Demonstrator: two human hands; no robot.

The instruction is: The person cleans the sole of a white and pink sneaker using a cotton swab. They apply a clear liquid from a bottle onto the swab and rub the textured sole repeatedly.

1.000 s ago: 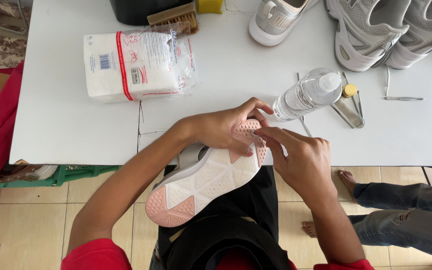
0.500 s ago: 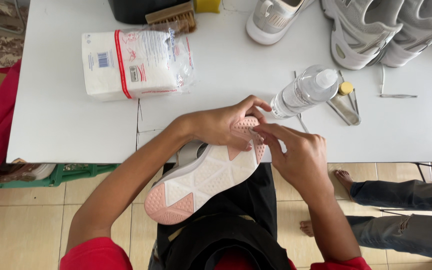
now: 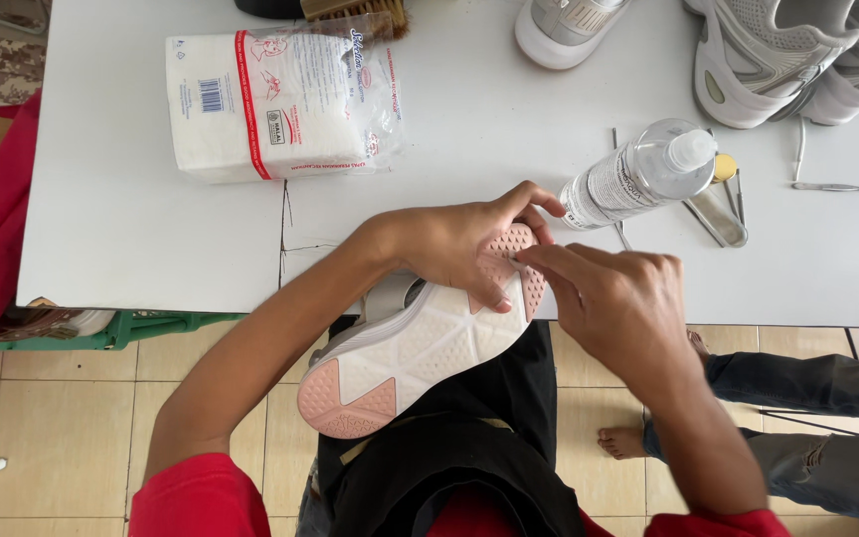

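Observation:
A sneaker [image 3: 420, 343] lies sole up over my lap at the table's front edge, its sole white with pink pads at heel and toe. My left hand [image 3: 459, 242] wraps over the toe end and holds it. My right hand [image 3: 613, 298] has its fingertips pinched together against the pink toe pad, touching the sole; whatever sits between the fingertips is too small to make out.
On the white table [image 3: 131, 239] lie a plastic pack of white tissues [image 3: 275, 104], a clear bottle [image 3: 638, 174] on its side, small metal tools [image 3: 723, 204], a brush [image 3: 355, 12] and several grey-white sneakers [image 3: 773, 60]. Another person's leg and bare foot [image 3: 623, 443] show at the right.
The view has shifted slightly. Both hands stay on the shoe's toe end, with the right fingertips working at the same spot.

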